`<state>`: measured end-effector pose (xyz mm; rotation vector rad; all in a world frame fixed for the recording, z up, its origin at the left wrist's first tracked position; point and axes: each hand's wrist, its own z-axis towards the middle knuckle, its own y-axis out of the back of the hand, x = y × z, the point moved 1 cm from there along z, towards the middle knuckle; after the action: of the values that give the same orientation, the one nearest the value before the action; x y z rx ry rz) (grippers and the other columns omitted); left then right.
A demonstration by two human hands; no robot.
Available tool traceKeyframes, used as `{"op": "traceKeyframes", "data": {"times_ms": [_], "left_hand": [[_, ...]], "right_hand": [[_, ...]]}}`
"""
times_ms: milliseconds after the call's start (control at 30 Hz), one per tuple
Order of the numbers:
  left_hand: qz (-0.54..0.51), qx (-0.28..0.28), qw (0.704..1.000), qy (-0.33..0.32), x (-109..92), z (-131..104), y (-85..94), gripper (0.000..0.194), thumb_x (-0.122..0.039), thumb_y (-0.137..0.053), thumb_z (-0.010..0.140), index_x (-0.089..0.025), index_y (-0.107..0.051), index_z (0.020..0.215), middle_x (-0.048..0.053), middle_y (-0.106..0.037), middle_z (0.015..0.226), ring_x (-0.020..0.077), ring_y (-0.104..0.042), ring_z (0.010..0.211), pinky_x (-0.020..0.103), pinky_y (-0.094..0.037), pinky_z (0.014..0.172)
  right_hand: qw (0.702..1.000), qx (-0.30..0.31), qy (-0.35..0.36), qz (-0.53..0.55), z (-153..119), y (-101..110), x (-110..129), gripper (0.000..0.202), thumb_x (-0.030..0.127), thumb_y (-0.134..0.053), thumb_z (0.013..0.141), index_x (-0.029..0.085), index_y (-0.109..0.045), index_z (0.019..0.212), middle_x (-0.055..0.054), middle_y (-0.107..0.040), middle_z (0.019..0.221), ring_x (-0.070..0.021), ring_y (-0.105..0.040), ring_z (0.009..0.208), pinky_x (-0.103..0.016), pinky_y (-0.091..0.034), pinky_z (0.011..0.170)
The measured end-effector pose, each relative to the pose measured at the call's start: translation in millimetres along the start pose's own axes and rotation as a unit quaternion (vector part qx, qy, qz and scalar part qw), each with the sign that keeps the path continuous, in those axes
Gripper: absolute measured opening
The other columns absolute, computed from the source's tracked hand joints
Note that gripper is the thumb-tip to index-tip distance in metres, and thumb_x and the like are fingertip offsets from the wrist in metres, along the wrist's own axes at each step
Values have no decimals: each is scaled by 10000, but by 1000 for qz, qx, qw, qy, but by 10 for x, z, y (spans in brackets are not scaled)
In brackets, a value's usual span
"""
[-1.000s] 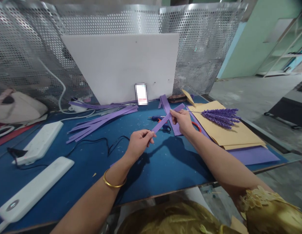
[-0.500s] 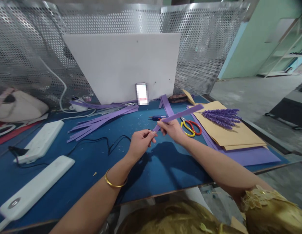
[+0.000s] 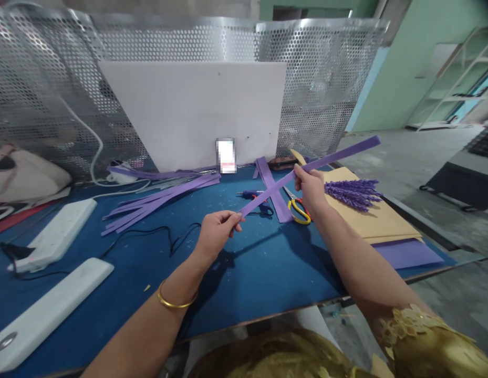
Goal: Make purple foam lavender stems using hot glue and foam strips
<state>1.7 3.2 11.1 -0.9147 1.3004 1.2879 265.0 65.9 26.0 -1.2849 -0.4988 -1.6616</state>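
Moved apart, two hands (image 3: 217,233), one strip (image 3: 271,190) (purple)

Both forearms reaching forward, left hand (image 3: 218,233) and right hand (image 3: 310,188) pinching.

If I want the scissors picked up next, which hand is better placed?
Probably the right hand: it is just above the scissors, while the left hand is farther away, beyond the glue gun. Both hold the purple strip, so the right would have to release it first.
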Motion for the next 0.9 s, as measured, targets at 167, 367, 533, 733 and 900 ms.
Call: {"op": "traceKeyframes", "data": {"times_ms": [167, 367, 533, 733, 900], "left_hand": [[-23, -57, 998, -4, 7, 26, 43, 257, -395, -728, 732, -149, -726, 658, 23, -640, 570, 81, -458, 464, 220, -363, 472], [-38, -101, 994, -4, 24, 44, 79, 251, -380, -725, 723, -143, -705, 642, 3, -614, 544, 71, -448, 452, 208, -349, 469], [-41, -77, 996, -8, 33, 31, 40, 257, -390, -717, 735, -139, -711, 680, 0, -605, 549, 77, -461, 468, 211, -357, 487], [-47, -24, 999, 13, 28, 15, -31, 285, -416, -702, 745, -133, -721, 723, 11, -618, 573, 85, -470, 483, 218, -365, 498], [-34, -55, 998, 7, 18, 28, 25, 259, -390, -674, 748, -136, -728, 738, 9, -616, 577, 89, -462, 479, 222, -358, 492]], "right_hand": [[999, -29, -2, 18, 30, 11, -6, 449, 507, -777, 717, 223, -482, 531, 62, -424, 413, -72, -366, 350, -249, -260, 357], [980, 128, -95, 119, -219, -187, 20, 468, 585, -818, 628, 203, -550, 585, 50, -494, 487, -71, -430, 403, -237, -349, 396], [973, 180, -106, 102, -383, -306, -29, 418, 512, -883, 559, 178, -660, 676, 76, -460, 449, -50, -361, 396, -219, -297, 394], [961, 250, -98, 63, -504, -351, -117, 422, 553, -800, 693, 174, -650, 584, 30, -523, 458, -75, -441, 416, -233, -331, 437], [984, 152, -57, 77, -472, -312, -41, 469, 501, -781, 737, 183, -556, 476, 16, -509, 413, -77, -431, 386, -238, -326, 424]]}}
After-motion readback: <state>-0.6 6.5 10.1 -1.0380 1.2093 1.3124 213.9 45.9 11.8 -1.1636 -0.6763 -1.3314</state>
